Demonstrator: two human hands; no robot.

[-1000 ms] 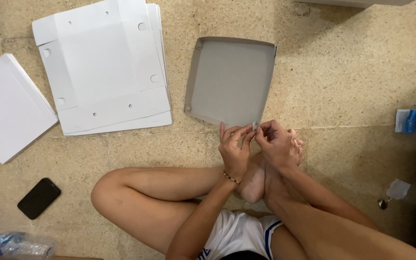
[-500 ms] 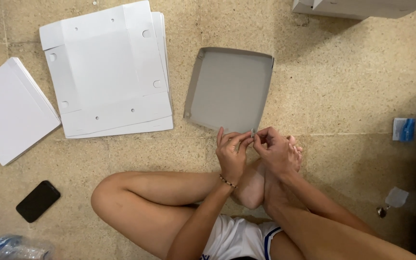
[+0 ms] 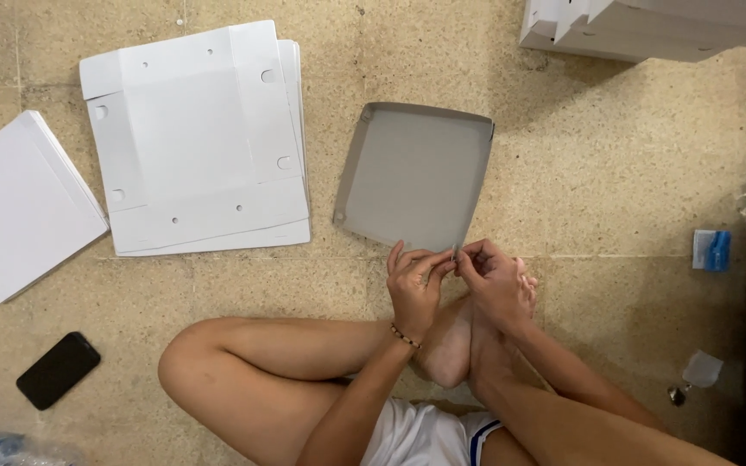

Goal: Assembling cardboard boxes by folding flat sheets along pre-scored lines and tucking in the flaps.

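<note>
Grey cardboard tray (image 3: 412,177) lies on the floor (image 3: 615,173) before your crossed legs; your left hand (image 3: 414,289) and right hand (image 3: 496,280) both pinch its near corner, beside flat white box blanks (image 3: 192,142).

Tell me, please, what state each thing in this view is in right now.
Grey box tray: folded up, walls raised, near corner pinched.
Left hand: pinching that corner.
Right hand: pinching it too.
Flat white box blanks: unfolded, stacked.
Black phone: screen dark, lying flat.
</note>
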